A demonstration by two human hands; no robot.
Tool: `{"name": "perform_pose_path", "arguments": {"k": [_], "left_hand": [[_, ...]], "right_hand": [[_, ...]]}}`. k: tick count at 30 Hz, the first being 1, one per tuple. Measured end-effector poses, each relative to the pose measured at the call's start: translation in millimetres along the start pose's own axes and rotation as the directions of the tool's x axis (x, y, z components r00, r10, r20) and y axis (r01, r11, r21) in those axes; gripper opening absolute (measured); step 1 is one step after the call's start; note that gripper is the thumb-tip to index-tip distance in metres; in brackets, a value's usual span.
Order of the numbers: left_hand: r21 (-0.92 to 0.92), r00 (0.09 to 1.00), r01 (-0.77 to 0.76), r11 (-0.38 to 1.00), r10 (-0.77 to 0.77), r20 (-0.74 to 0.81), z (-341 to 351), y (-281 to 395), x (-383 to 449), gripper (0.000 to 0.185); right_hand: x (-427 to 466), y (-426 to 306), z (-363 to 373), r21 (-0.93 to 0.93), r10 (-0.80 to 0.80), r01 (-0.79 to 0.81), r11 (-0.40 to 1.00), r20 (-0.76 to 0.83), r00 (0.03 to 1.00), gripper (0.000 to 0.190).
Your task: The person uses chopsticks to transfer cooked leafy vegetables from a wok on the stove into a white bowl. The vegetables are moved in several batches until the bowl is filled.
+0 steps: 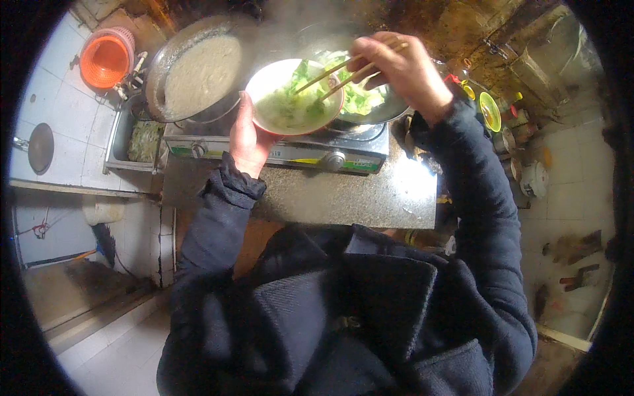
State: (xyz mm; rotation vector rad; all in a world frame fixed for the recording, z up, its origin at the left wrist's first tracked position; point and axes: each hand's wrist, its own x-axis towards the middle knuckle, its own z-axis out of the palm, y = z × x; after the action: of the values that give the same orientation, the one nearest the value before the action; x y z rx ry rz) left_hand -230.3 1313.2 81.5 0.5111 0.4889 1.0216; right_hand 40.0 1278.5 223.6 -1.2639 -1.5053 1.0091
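My left hand (pixel 252 131) grips a white bowl (pixel 267 74) by its left side, the thumb on the rim. Leafy greens (pixel 307 81) lie in the bowl, partly hazed by steam. In my right hand (pixel 396 64) is a pair of wooden chopsticks (pixel 329 74), held from above with their tips among the greens in the bowl. Just behind and right of the bowl, a dark wok (pixel 396 111) on the right burner holds more light-green leaves (pixel 364 99). The bowl hides part of that wok and of the burner.
A two-burner gas stove (pixel 307 153) stands on the stone counter (pixel 317 190). At its left, a large pan (pixel 156 89) holds a pale, thick mixture (pixel 203 74). Farther left are a metal sink (pixel 116 153) and an orange basket (pixel 104 62). A green bowl (pixel 489 111) and bottles sit right.
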Motion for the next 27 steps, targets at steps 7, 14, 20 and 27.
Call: {"name": "perform_pose_path", "arguments": {"k": [7, 14, 20, 27], "left_hand": [[0.065, 0.992, -0.126, 0.990, 0.124, 0.035, -8.0, -3.3, -11.7, 0.062], [0.071, 0.985, -0.169, 0.983, 0.172, -0.033, -31.5, 6.9, -36.8, 0.061], [0.132, 0.968, -0.195, 0.972, 0.212, -0.134, -47.8, 11.6, -54.1, 0.061], [0.136, 0.965, -0.173, 0.976, 0.195, -0.177, -70.3, 4.4, -56.8, 0.059]], "right_hand": [[33.5, 68.0, -91.8, -0.032, 0.101, -0.121, 0.992, -0.366, 0.925, 0.038], [93.4, 244.0, -128.6, -0.140, 0.336, -0.426, 0.894, -0.422, 0.842, 0.039], [109.0, 258.2, -62.6, -0.734, -0.431, 0.441, 0.516, 0.221, 0.875, 0.042], [102.1, 246.8, -21.1, -0.259, 0.013, -0.038, 0.965, -0.096, 0.995, 0.028]]}}
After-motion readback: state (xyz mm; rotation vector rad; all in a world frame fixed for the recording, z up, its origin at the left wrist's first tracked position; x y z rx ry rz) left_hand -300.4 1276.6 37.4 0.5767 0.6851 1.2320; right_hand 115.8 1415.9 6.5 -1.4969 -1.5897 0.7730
